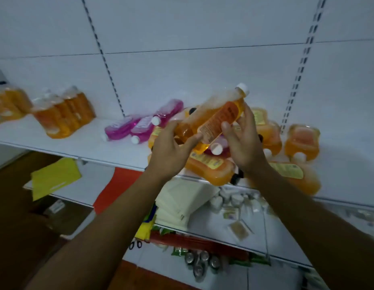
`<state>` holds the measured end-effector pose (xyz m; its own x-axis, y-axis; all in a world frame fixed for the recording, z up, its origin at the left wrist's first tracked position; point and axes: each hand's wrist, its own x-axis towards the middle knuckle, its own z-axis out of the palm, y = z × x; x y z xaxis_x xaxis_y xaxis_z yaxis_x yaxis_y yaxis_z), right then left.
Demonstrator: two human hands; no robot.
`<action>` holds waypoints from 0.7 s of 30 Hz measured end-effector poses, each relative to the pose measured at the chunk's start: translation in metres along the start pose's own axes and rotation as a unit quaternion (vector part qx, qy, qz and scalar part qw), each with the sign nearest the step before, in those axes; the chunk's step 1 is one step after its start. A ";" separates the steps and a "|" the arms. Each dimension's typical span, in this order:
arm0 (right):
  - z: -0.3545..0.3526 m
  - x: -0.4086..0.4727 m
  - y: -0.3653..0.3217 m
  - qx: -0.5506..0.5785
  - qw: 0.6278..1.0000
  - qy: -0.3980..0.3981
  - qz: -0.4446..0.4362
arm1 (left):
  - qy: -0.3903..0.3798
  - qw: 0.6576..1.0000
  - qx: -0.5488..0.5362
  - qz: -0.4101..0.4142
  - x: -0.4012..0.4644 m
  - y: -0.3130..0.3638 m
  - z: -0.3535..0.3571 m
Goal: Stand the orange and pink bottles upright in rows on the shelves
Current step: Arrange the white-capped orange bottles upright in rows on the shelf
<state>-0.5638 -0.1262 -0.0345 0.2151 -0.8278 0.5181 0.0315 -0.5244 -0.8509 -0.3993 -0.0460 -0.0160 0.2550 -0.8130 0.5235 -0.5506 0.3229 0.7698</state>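
Observation:
An orange bottle (215,116) with a white cap is held tilted above the white shelf (81,147), cap up to the right. My left hand (171,151) grips its lower end and my right hand (242,141) holds its upper side. Under my hands lies a heap of orange bottles (209,168) on their sides. Pink bottles (140,126) lie flat just left of the heap. Several orange bottles (64,114) stand upright in a row at the left of the shelf, and more orange bottles (8,103) stand at the far left edge.
A lower shelf (223,227) carries cream packets (186,204), small white jars and sachets. A yellow sheet (54,176) and a red sheet (117,189) lie on its left part. Cans (200,262) sit further down. Slotted uprights run up the white back wall.

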 end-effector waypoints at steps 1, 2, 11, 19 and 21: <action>0.019 0.003 -0.004 0.007 1.000 -0.011 -0.003 | 0.005 1.000 0.002 -0.010 -0.003 -0.008 -0.018; 0.039 0.005 -0.009 0.018 0.999 -0.026 -0.004 | 0.010 1.000 0.005 -0.020 -0.007 -0.016 -0.036; 0.237 0.037 -0.009 0.019 0.992 -0.122 -0.008 | 0.029 0.996 0.035 -0.078 -0.009 -0.114 -0.198; 0.382 0.072 -0.008 0.010 0.984 -0.176 -0.005 | 0.031 0.994 0.032 -0.105 0.010 -0.198 -0.311; 0.407 0.081 -0.003 0.002 0.981 -0.192 -0.009 | 0.033 0.993 0.027 -0.111 0.016 -0.221 -0.327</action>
<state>-0.1490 -0.1102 -0.0254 0.5671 -0.6813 0.4628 0.0420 -0.5372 -0.8424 -0.0130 0.0280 -0.0582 0.4249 -0.8273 0.3673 -0.5161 0.1119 0.8492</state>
